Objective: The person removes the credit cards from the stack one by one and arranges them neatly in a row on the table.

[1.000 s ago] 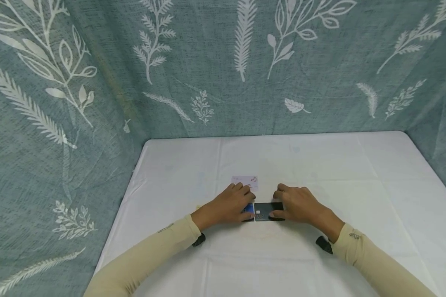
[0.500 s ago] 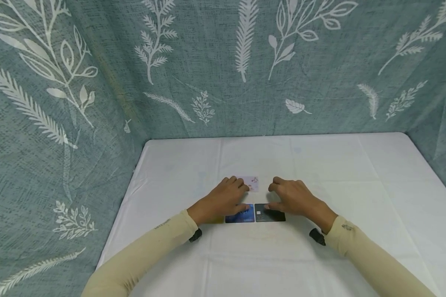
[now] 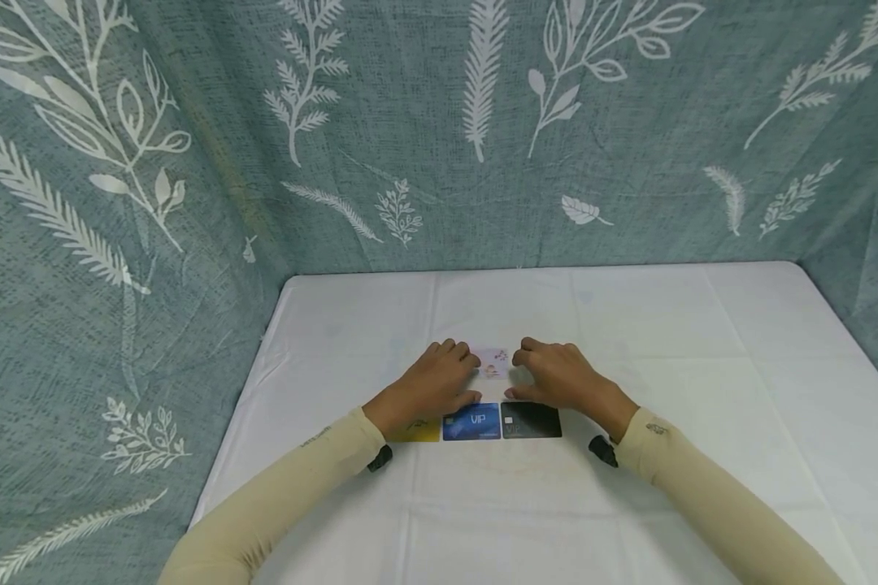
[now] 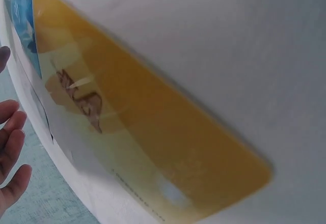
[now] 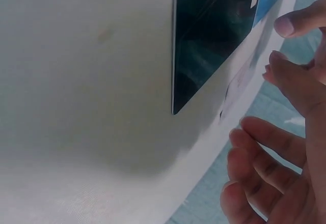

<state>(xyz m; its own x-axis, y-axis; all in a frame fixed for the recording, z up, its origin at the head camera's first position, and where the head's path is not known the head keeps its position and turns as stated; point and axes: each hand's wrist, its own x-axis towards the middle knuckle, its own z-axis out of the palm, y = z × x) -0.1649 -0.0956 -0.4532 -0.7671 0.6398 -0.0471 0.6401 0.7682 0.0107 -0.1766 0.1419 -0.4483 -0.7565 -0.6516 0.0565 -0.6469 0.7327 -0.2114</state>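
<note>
A pink floral card (image 3: 493, 363) lies on the white table between my two hands. My left hand (image 3: 428, 383) is at its left edge and overlaps part of it in the head view; its fingers are loosely bent and hold nothing. My right hand (image 3: 559, 375) hovers just right of that card, thumb and fingers apart with nothing between them, as the right wrist view also shows. Nearer the body, a yellow card (image 4: 137, 112), a blue VIP card (image 3: 475, 422) and a black VIP card (image 3: 541, 424) lie side by side in a row. The left hand partly covers the yellow one in the head view.
The white-covered table (image 3: 673, 325) reaches a teal leaf-print curtain (image 3: 424, 122) at the back and left. Beige sleeves (image 3: 285, 500) cover both forearms. A dark wrist device (image 3: 603, 451) shows under the right wrist, another under the left.
Both hands have let go of the blue and black cards and moved forward to either side of the pink card. The right hand also shifted left. The card row is now more exposed.
</note>
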